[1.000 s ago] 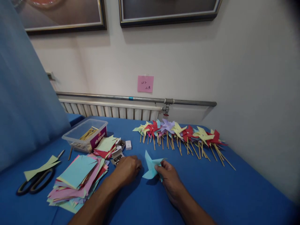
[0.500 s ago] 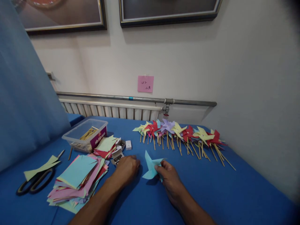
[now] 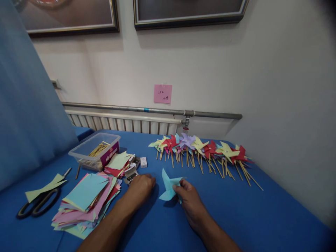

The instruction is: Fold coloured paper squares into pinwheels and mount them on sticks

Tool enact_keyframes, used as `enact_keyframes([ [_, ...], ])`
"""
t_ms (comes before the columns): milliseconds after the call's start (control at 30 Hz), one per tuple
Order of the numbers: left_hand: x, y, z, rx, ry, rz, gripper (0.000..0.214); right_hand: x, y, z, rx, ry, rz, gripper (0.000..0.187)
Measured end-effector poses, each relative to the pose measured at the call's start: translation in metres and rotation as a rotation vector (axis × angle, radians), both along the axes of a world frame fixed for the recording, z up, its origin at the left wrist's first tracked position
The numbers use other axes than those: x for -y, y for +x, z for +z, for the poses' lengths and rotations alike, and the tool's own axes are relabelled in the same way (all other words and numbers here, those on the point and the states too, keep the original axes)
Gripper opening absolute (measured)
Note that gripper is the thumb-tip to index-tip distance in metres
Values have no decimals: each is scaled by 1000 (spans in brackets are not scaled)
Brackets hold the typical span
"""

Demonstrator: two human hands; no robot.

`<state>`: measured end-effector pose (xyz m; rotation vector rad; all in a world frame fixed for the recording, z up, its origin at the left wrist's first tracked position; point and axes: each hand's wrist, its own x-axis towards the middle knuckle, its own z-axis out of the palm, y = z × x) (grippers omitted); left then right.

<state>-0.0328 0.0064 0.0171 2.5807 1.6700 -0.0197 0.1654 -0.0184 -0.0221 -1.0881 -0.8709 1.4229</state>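
A light-blue paper pinwheel [image 3: 169,187] with folded blades is pinched at its right side between the thumb and fingers of my right hand [image 3: 190,199]. To its left, my left hand [image 3: 142,188] is closed just above the tablecloth, fingers curled downward. Whatever it may hold is hidden from view. Right behind that hand lies an open small box of metal pins [image 3: 131,174], partly covered by it. Another open pin box [image 3: 135,162] and a small white box [image 3: 143,162] sit a little farther back.
On the left are a stack of cut coloured paper [image 3: 85,196], black-handled scissors [image 3: 39,206] under a green paper piece [image 3: 47,187], and a clear tub [image 3: 78,154] of short sticks. Finished pinwheels [image 3: 187,141] lie in a row at the back right, before the wall and radiator pipe [image 3: 157,111].
My left hand has shifted very slightly to the left, fingers still closed. The right hand and the blue pinwheel have hardly moved.
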Motion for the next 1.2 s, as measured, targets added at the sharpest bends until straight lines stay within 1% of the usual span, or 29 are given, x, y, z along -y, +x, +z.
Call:
enact_keyframes([
  [133, 1, 0, 8, -38, -22, 9, 35, -2, 1, -2, 4, 2, 3, 23],
  [233, 2, -1, 11, -64, -25, 49, 38, -2, 1, -4, 3, -1, 4, 25],
  [333, 2, -1, 10, -66, -4, 76, 39, -3, 2, -4, 1, 8, 6, 26],
  [533, 1, -1, 6, -55, 11, 46, 36, -3, 2, -6, 53, 33, -18, 27],
  [733, 4, 1, 9, -65, 0, 30, 37, -2, 0, -4, 64, 43, -16, 27],
  [833, 6, 0, 12, -41, -11, 57, 35, -2, 0, -4, 65, 42, -23, 28],
  [900, 6, -1, 14, 10, -21, 88, 33, -3, 0, -5, 68, 43, -31, 28],
  [1000, 8, -4, 18, 166, -9, 112, 26, -4, 0, -6, 61, 38, -34, 28],
  [1100, 13, -4, 23, 396, 44, 97, 19, -4, -1, -6, 49, 37, -27, 27],
  [1200, 21, 3, 26, 688, 68, 44, 16, -2, -3, -5, 41, 46, -32, 24],
])
